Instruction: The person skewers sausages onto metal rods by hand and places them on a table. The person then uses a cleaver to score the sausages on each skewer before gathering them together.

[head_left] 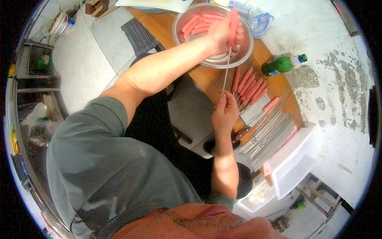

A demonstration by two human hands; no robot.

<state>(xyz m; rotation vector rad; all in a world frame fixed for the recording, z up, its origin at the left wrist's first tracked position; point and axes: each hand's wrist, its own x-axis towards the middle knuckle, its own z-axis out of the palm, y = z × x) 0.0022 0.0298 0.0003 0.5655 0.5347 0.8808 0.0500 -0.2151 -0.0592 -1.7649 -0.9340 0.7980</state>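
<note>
My left hand (220, 35) is wrapped round a pink sausage (233, 24), held above the metal bowl (178, 30) of loose sausages (199, 28). A thin skewer (227, 73) runs from the lower end of that sausage down to my right hand (226, 109), where thumb and fingers pinch it. Whether its tip is inside the sausage is too small to tell. Beside my right hand, several skewered sausages (248, 85) lie side by side on the wooden table (203, 81). One more skewered sausage (271, 104) lies apart, near the bare metal skewers (264, 131).
A green bottle (280, 65) stands by the table's wall-side edge. Crumpled blue-and-white plastic (261, 24) is beyond the bowl. A knife handle (241, 134) shows near my right wrist. White containers (292, 167) are at the lower right, and a bucket (62, 24) sits at upper left.
</note>
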